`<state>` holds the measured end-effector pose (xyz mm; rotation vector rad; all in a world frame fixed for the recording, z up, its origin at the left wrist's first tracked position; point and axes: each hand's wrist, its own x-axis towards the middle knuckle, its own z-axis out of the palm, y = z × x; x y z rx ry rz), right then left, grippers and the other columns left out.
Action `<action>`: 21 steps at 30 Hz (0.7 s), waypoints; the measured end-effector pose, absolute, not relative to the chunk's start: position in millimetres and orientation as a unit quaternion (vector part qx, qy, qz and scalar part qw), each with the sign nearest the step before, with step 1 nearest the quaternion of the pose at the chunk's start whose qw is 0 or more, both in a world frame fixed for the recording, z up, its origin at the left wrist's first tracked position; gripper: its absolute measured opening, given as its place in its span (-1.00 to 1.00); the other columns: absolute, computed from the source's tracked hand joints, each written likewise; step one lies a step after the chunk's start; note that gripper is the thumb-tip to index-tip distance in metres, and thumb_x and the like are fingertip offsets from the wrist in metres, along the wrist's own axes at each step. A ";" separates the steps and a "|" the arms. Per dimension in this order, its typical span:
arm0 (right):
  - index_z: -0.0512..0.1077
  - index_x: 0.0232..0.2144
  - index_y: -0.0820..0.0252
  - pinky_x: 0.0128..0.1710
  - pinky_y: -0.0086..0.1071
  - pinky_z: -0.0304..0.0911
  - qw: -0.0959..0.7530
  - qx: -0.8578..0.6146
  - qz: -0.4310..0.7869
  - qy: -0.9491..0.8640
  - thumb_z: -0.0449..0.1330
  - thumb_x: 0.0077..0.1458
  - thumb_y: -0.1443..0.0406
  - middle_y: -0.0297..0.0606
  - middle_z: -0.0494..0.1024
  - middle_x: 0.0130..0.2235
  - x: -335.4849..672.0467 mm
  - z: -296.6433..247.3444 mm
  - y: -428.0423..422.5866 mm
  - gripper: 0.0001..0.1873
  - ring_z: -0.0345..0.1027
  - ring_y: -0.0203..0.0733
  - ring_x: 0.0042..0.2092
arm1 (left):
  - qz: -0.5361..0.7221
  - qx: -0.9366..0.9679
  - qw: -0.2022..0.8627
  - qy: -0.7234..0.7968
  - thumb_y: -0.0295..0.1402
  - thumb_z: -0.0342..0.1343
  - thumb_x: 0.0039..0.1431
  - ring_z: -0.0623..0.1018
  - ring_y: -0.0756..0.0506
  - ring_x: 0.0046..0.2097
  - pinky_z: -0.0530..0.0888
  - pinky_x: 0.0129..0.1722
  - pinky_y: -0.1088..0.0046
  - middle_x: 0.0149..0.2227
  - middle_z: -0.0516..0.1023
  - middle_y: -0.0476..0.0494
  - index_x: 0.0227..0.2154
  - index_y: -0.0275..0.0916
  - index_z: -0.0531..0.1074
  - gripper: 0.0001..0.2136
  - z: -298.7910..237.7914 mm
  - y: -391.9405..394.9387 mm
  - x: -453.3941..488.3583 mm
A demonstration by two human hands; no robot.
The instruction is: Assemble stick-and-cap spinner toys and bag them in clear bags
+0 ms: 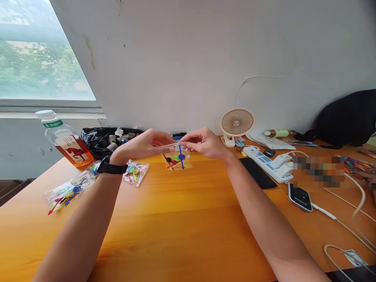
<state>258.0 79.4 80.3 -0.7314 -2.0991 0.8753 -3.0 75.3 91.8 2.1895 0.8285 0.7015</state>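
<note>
A small clear plastic bag (176, 160) hangs above the table between my two hands, with coloured plastic pieces in it. A blue arrow-shaped piece (181, 157) shows at its right side, beside red, green and dark bits. My left hand (147, 144) pinches the bag's top edge on the left, a dark watch on its wrist. My right hand (204, 141) pinches the same edge on the right, thumb against fingers. More clear bags of coloured pieces lie near my left forearm: one bag (136, 172) just right of the watch, another bag (70, 191) to its left.
A bottle of amber drink (73, 147) stands at the left by a black plastic bag (96, 143). A small fan (237, 123) stands at the back. On the right are a power strip (270, 164), a black phone (257, 172), a white-edged device (299, 197) and loose cables.
</note>
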 end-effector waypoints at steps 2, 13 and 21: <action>0.70 -0.25 0.22 -0.37 -0.37 0.31 0.379 -0.294 0.321 -0.817 0.37 0.17 -0.02 -0.22 0.66 -0.34 254.5 80.2 77.1 -0.59 0.46 -0.20 -0.33 | 0.263 0.841 0.331 0.338 0.01 0.30 0.20 0.65 -0.13 -0.34 0.54 -0.41 0.47 -0.35 0.72 -0.13 -0.31 -0.18 0.71 -0.66 93.6 76.0 -2.3; 0.66 -0.27 0.20 -0.41 -0.39 0.26 0.375 -0.343 0.302 -0.806 0.33 0.16 -0.19 -0.25 0.59 -0.40 291.9 79.7 97.1 -0.44 0.42 -0.23 -0.38 | 0.171 0.671 0.008 0.721 0.00 0.45 -0.07 0.40 -0.03 -0.57 0.25 -0.55 0.48 -0.63 0.50 0.08 -0.47 -0.12 0.63 -0.69 112.1 72.4 -144.3; 0.66 -0.30 0.21 -0.38 -0.39 0.21 0.269 -0.382 0.268 -0.843 0.29 0.20 -0.16 -0.27 0.59 -0.38 292.7 68.2 102.5 -0.46 0.39 -0.24 -0.35 | 0.119 0.826 0.212 0.508 0.07 0.34 0.11 0.53 -0.07 -0.53 0.36 -0.60 0.54 -0.53 0.60 -0.01 -0.34 -0.22 0.66 -0.60 93.6 88.4 -102.6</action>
